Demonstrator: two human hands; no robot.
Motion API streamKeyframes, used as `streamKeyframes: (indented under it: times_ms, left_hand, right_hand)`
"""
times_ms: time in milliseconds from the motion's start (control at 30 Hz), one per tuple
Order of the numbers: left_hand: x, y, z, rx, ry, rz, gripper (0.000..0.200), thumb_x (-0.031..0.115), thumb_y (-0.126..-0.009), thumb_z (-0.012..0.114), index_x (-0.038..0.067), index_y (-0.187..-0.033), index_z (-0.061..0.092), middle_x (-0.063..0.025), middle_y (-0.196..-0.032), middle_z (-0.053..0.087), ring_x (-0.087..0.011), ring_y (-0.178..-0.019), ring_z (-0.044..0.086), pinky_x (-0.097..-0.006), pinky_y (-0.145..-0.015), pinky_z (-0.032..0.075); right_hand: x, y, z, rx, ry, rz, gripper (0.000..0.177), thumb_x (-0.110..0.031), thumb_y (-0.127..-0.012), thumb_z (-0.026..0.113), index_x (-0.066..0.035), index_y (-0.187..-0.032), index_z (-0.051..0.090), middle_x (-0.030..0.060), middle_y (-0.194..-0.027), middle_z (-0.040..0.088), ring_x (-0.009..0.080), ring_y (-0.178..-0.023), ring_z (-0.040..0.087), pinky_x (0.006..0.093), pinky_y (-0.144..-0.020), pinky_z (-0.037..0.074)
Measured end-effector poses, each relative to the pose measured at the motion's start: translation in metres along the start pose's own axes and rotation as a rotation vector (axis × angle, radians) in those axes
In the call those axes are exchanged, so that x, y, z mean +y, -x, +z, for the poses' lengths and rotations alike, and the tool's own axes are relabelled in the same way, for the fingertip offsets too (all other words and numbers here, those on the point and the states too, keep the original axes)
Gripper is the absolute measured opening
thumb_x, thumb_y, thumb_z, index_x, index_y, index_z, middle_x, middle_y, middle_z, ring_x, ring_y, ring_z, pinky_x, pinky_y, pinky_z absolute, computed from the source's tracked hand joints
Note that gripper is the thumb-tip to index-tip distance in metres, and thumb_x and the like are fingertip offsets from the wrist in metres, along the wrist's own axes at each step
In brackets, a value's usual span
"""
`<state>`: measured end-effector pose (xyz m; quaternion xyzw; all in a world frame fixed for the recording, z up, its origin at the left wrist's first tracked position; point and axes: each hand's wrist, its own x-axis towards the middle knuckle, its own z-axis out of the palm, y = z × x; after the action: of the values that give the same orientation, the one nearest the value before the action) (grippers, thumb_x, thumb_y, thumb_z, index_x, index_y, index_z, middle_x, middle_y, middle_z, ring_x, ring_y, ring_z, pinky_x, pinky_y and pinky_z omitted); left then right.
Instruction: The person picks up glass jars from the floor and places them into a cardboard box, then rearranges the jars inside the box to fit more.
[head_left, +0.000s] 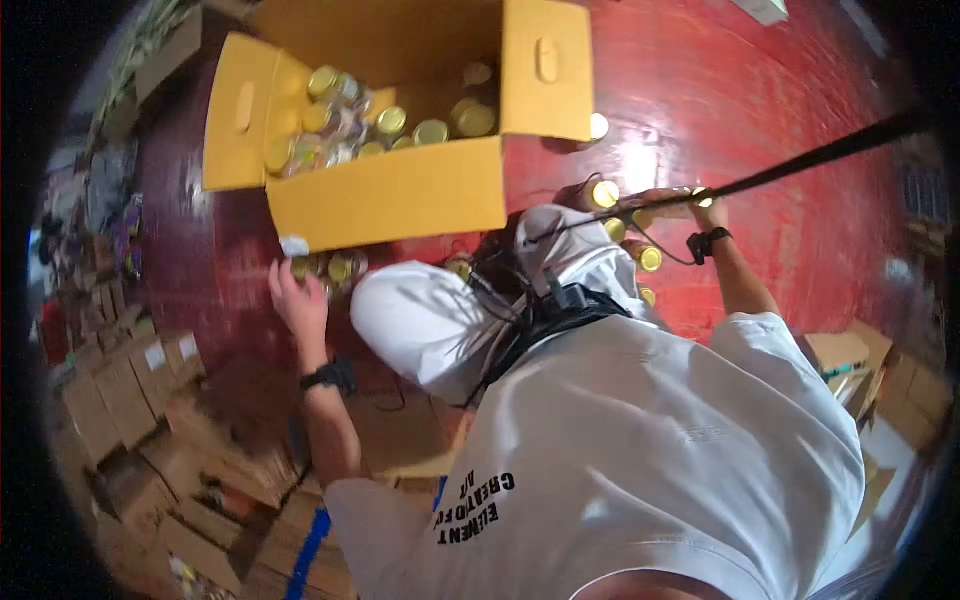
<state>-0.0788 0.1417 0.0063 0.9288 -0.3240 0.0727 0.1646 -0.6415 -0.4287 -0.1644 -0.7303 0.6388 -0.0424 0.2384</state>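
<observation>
My left hand (298, 300) is raised at the left with its fingers apart and nothing in it, close to gold-lidded jars (345, 266) on the floor. At the right, my right hand (708, 212) is closed around a jar (680, 203) with a gold lid, lying tilted over the floor. A large open yellow cardboard box (390, 200) stands in front of me and holds several clear jars with gold lids (431, 132). More lidded jars (648, 257) stand beside my right knee.
Red floor (700, 90) surrounds the box. Brown cartons (120, 400) are piled at the lower left, and more cartons (850, 360) lie at the right. A dark strap (820, 152) crosses the view above my right hand. One jar (598, 127) stands by the box's right flap.
</observation>
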Motion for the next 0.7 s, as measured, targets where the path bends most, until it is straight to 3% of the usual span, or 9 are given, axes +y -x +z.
streamKeyframes:
  times_ms: [133, 233, 300, 367, 467, 500, 567, 600, 700]
  left_hand:
    - [0.011, 0.000, -0.007, -0.009, -0.007, 0.058, 0.042, 0.016, -0.084, 0.062, 0.004, -0.123, 0.052, -0.0228, -0.133, 0.046, -0.0424, -0.117, 0.049, -0.0491, -0.096, 0.041]
    - [0.012, -0.008, -0.007, -0.086, -0.002, 0.046, 0.042, 0.018, -0.084, 0.062, 0.004, -0.122, 0.052, -0.0222, -0.132, 0.047, -0.0419, -0.118, 0.048, -0.0493, -0.096, 0.041]
    - [0.016, -0.023, -0.009, -0.073, -0.060, 0.165, 0.039, 0.018, -0.086, 0.060, 0.003, -0.121, 0.052, -0.0191, -0.130, 0.049, -0.0395, -0.117, 0.049, -0.0495, -0.097, 0.039]
    - [0.027, -0.044, -0.008, -0.036, -0.085, 0.210, 0.035, 0.020, -0.087, 0.057, 0.003, -0.118, 0.054, -0.0181, -0.126, 0.052, -0.0373, -0.115, 0.049, -0.0485, -0.098, 0.038]
    - [0.052, -0.076, 0.011, -0.010, -0.009, 0.299, 0.033, 0.022, -0.088, 0.056, 0.003, -0.116, 0.056, -0.0173, -0.121, 0.054, -0.0362, -0.114, 0.049, -0.0479, -0.099, 0.037]
    - [0.062, -0.083, 0.021, 0.004, 0.002, 0.304, 0.033, 0.022, -0.088, 0.056, 0.003, -0.116, 0.056, -0.0173, -0.121, 0.054, -0.0362, -0.114, 0.049, -0.0479, -0.099, 0.037]
    - [0.082, -0.095, 0.044, -0.025, 0.045, 0.376, 0.029, 0.024, -0.087, 0.056, 0.004, -0.108, 0.058, -0.0154, -0.115, 0.056, -0.0347, -0.110, 0.051, -0.0474, -0.097, 0.037]
    - [0.095, -0.100, 0.048, -0.011, 0.051, 0.379, 0.029, 0.024, -0.087, 0.056, 0.004, -0.108, 0.058, -0.0154, -0.115, 0.056, -0.0347, -0.110, 0.051, -0.0474, -0.097, 0.037]
    - [0.116, -0.120, 0.058, 0.010, 0.042, 0.233, 0.024, 0.025, -0.088, 0.057, 0.006, -0.102, 0.059, -0.0140, -0.108, 0.059, -0.0331, -0.104, 0.053, -0.0477, -0.093, 0.038]
  right_hand:
    - [-0.038, 0.009, -0.016, -0.004, 0.169, 0.092, 0.063, -0.029, -0.068, 0.081, -0.005, -0.121, 0.055, 0.0204, -0.112, 0.064, 0.0329, -0.105, 0.062, 0.0421, -0.089, 0.050]
    - [-0.027, 0.003, -0.011, 0.064, 0.237, -0.004, 0.062, -0.030, -0.068, 0.081, -0.005, -0.119, 0.056, 0.0200, -0.110, 0.065, 0.0322, -0.103, 0.063, 0.0418, -0.088, 0.050]
    - [-0.027, -0.010, -0.017, 0.038, 0.144, 0.002, 0.057, -0.030, -0.069, 0.081, -0.003, -0.114, 0.058, 0.0175, -0.103, 0.067, 0.0284, -0.097, 0.065, 0.0396, -0.085, 0.051]
    - [-0.044, -0.013, -0.039, 0.062, -0.053, -0.101, 0.058, -0.031, -0.069, 0.081, -0.007, -0.117, 0.056, 0.0236, -0.110, 0.057, 0.0359, -0.108, 0.052, 0.0444, -0.092, 0.045]
    - [-0.114, 0.004, -0.098, 0.176, -0.055, -0.244, 0.056, -0.029, -0.070, 0.081, -0.004, -0.115, 0.058, 0.0191, -0.107, 0.059, 0.0300, -0.101, 0.057, 0.0419, -0.086, 0.047]
    - [-0.152, 0.019, -0.124, 0.162, -0.109, -0.294, 0.051, -0.024, -0.076, 0.079, -0.003, -0.117, 0.056, 0.0145, -0.105, 0.060, 0.0235, -0.095, 0.059, 0.0359, -0.081, 0.049]
    - [-0.216, 0.036, -0.155, 0.033, -0.464, -0.347, 0.047, -0.015, -0.082, 0.074, -0.003, -0.122, 0.052, 0.0078, -0.106, 0.059, 0.0160, -0.094, 0.059, 0.0301, -0.079, 0.049]
    - [-0.244, 0.047, -0.166, 0.045, -0.465, -0.356, 0.047, -0.015, -0.082, 0.074, -0.003, -0.122, 0.052, 0.0078, -0.106, 0.059, 0.0160, -0.094, 0.059, 0.0301, -0.079, 0.049]
    - [-0.324, 0.064, -0.179, -0.062, -0.618, -0.493, 0.048, -0.007, -0.086, 0.070, -0.005, -0.128, 0.046, 0.0036, -0.107, 0.058, 0.0113, -0.093, 0.059, 0.0256, -0.079, 0.049]
